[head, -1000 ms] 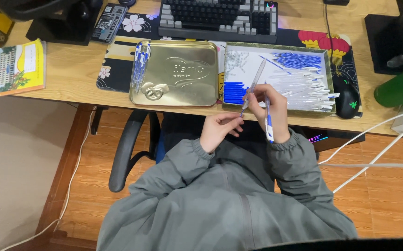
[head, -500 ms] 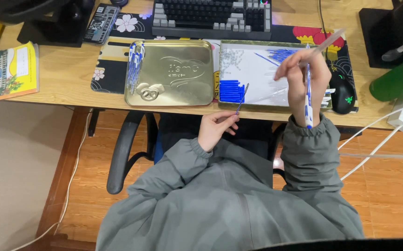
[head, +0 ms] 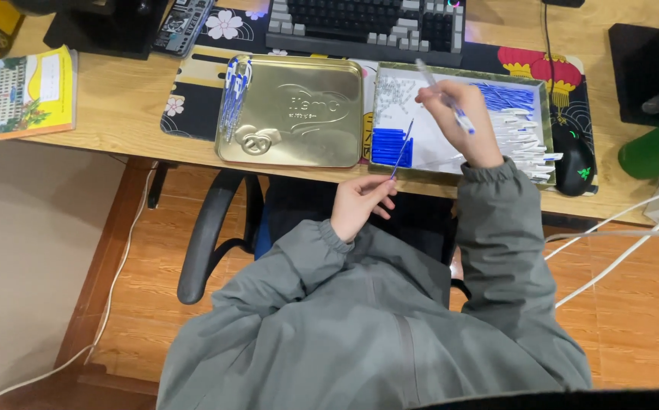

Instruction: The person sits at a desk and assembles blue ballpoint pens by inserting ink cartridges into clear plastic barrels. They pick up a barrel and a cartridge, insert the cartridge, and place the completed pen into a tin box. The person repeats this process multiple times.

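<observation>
Holding a thin blue refill [head: 402,149] pinched in the left hand [head: 360,205], tip pointing up and away toward the tray [head: 458,163]. Left grip: thumb and forefinger closed on the refill's lower end; the upper end rises over the near edge of the tabletop [head: 116,106], just by the stack of blue refills [head: 388,146] in the tray's near-left corner. Right hand [head: 458,121] is over the tray's middle, fingers curled round a pen barrel [head: 443,97], which slants up to the far left; grip closed on its lower part.

Judgement: the two parts are well apart, barrel far and right of the refill. To mate them cleanly, bring both hands together over the tray so any dropped piece lands inside it, line up the axes first, and keep the refill pinched near its end to limit flex.

White caps [head: 527,140] lie along the tray's right side; gold lid [head: 291,110] sits to the left.
</observation>
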